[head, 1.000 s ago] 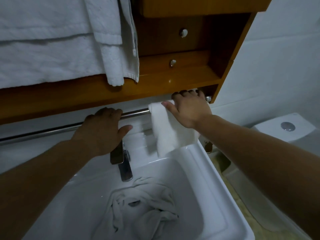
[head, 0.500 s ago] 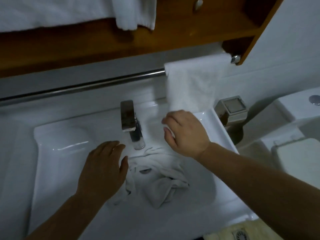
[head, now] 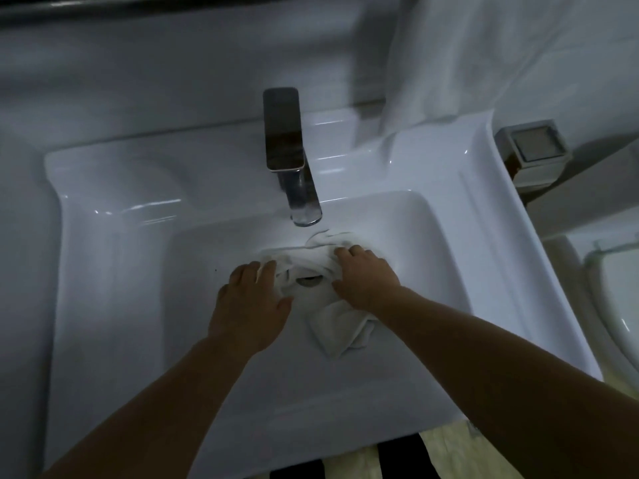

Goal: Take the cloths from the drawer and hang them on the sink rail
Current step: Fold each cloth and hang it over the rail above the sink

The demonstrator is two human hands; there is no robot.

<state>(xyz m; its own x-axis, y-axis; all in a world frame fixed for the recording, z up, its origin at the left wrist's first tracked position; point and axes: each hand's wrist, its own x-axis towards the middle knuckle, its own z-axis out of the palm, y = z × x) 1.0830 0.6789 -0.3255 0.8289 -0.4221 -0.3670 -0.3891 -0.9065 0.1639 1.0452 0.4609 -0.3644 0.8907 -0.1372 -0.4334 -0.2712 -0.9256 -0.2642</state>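
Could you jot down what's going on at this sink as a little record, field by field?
place: white sink with a metal faucet
in the basin: crumpled white cloth lying around the drain
left hand: fingers on the cloth's left edge
right hand: fingers curled into the cloth, gripping it
already hung: a white cloth draped at upper right, above the sink's back corner
beside the sink: a small square metal holder
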